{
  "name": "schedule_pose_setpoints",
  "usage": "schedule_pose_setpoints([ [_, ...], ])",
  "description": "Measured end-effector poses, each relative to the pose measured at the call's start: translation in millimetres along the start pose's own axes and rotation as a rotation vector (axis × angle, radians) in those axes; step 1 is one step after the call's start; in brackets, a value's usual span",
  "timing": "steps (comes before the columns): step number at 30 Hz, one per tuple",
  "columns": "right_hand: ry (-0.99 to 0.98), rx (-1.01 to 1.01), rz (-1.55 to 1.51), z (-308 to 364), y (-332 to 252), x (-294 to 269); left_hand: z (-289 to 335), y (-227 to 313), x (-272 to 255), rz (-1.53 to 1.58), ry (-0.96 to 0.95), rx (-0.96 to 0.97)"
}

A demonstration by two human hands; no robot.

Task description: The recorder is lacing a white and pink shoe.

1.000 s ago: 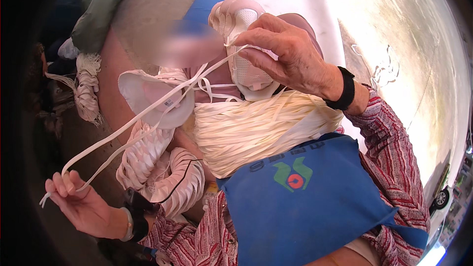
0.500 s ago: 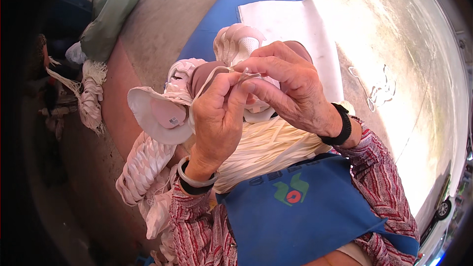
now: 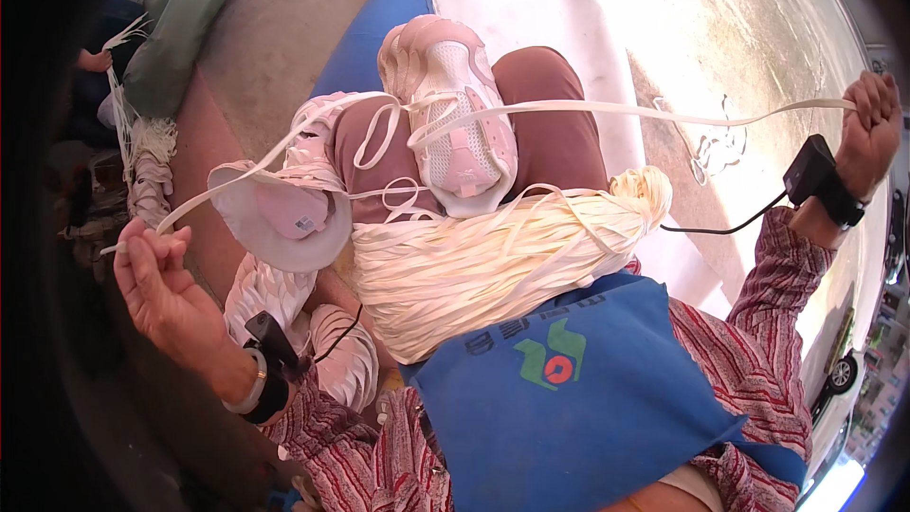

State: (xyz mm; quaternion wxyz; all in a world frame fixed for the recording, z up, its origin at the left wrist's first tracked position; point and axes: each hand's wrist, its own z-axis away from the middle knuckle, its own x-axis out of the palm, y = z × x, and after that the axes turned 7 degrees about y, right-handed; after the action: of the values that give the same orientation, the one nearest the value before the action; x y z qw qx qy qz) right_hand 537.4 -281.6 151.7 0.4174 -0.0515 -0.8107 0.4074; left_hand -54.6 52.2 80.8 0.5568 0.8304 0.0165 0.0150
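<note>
Pink sneaker rests on the knee (above a lace bundle); left hand and right hand each pinch a white lace end, spread wide.

The flat lace pinched in the fingers of the right hand looks like woven white cloth tape, matt and limp. Below it, the bundle of laces has a cream, slightly silky sheen. The pink shoe between both hands shows open mesh cloth and smooth moulded rubber. The apron is matt blue fabric.
</note>
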Motion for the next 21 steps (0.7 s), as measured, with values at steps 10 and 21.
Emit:
schedule_pose_setpoints([
  [10, -0.046, -0.259, 1.172, 55, 186, 36, 38, -22, 87, -0.129, -0.365, -0.015],
  [21, -0.748, -0.216, 1.464, 102, 316, 108, 64, -80, 160, -0.485, -0.734, 0.307],
])
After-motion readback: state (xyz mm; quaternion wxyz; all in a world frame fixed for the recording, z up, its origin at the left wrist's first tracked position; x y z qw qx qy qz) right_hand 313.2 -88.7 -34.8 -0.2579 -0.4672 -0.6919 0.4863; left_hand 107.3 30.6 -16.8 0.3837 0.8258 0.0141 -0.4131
